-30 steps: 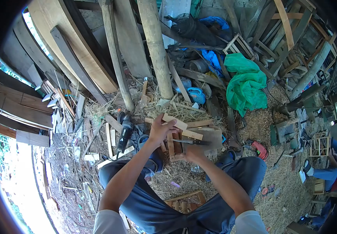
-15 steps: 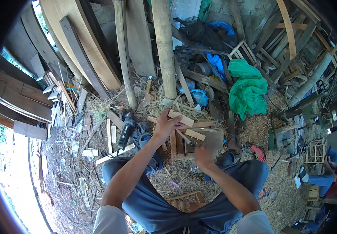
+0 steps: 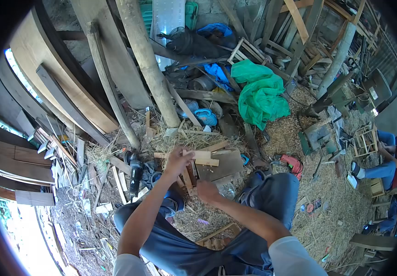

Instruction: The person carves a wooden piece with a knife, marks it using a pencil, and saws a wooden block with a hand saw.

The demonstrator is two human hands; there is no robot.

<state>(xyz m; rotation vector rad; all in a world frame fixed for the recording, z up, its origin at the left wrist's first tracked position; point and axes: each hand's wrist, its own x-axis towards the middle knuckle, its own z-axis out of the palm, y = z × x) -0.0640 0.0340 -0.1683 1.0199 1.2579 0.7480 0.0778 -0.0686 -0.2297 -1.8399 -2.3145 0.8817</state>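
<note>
My left hand (image 3: 178,162) is closed on a pale wooden piece (image 3: 200,155) above the work spot between my knees. A second pale wood strip (image 3: 207,162) lies just under that piece, over a flat grey-brown board (image 3: 226,165). Close to the board's left edge, my right hand (image 3: 207,191) is closed in a fist around the knife's handle; the knife is mostly hidden, with its blade hard to make out. Reddish-brown wooden slats (image 3: 188,178) stand between the two hands.
A black angle grinder (image 3: 135,175) lies left of my knees, and a red power tool (image 3: 292,165) to the right. Beyond are a green plastic sheet (image 3: 262,99), a wooden post (image 3: 150,60) and leaning planks (image 3: 60,69). A person (image 3: 387,161) sits at the far right.
The view has swung, shifting the surroundings leftward. My right hand has moved down and closer to my body, and the knife, earlier plain beside the wood, is now mostly hidden.
</note>
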